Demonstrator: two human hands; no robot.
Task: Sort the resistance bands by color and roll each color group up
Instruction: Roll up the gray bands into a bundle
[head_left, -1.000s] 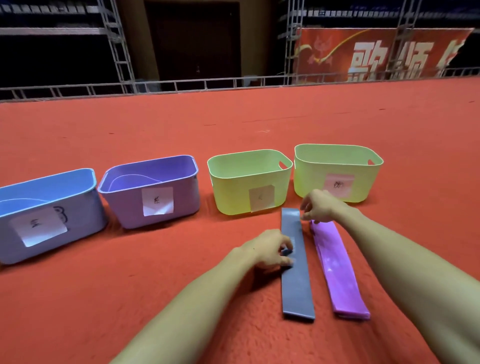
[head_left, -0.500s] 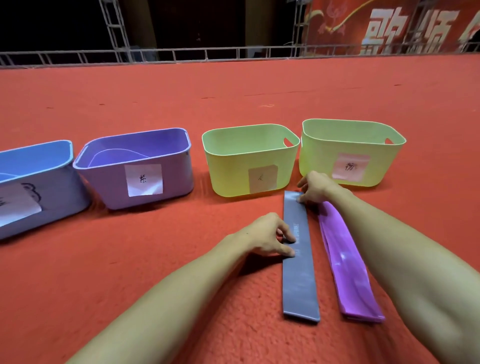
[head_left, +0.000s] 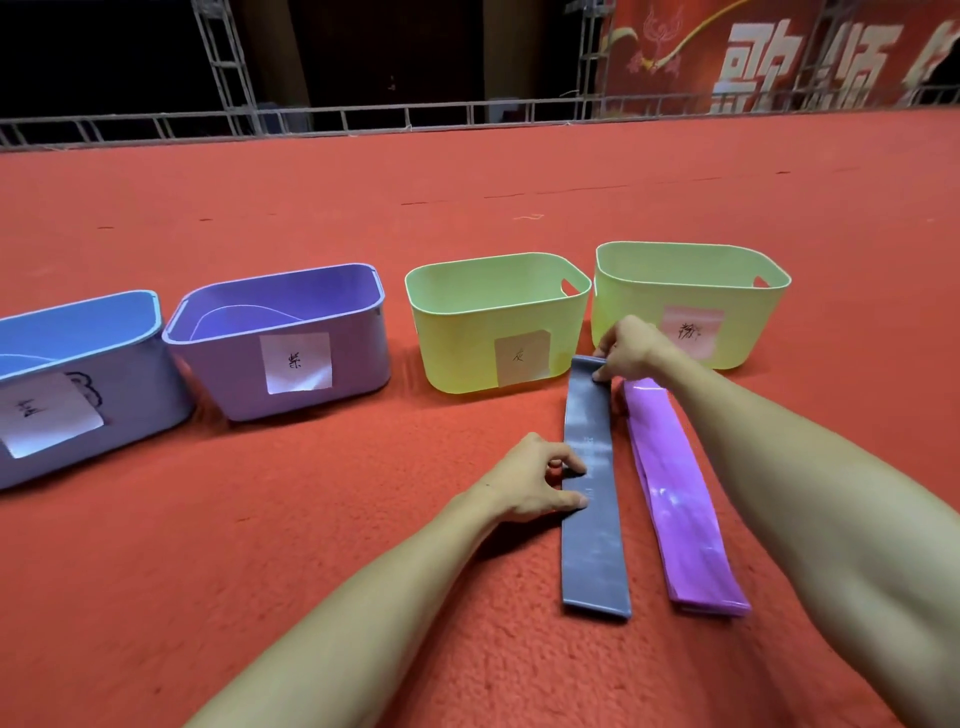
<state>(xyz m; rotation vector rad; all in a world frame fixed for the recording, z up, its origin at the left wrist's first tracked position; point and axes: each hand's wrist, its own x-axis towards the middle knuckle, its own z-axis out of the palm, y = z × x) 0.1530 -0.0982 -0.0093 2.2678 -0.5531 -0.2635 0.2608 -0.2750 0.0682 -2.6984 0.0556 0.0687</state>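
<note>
A person kneeling or leaning over a red carpet (head_left: 260, 545) works on a grey resistance band (head_left: 592, 499) that lies flat and straight, running away from the viewer. Take this grey band as the landmark. Just to its right, parallel and not touching, lies a shiny purple band (head_left: 675, 499), also flat. Beyond the grey band's far end stands a light green bin (head_left: 467, 338) with a paper label; another green bin (head_left: 727, 291) with a pink label sits to the right of that, behind the purple band. Farther left of the grey band are a purple bin (head_left: 234, 374) and a blue bin (head_left: 130, 395), both labelled. The right hand (head_left: 631, 349) pinches the grey band's far end, fingers closed narrowly on its corner. The left hand (head_left: 530, 480) rests at the band's left edge about midway, thumb and fingertips pressing it lightly to the carpet, fingers curled rather than spread. The step appears to be starting the roll from the far end. To do it well, the first fold should probably be tight and square to the band's edges, the left hand keeping the length straight so the roll does not wander sideways. Rubbery material like this may spring open if released early.
</note>
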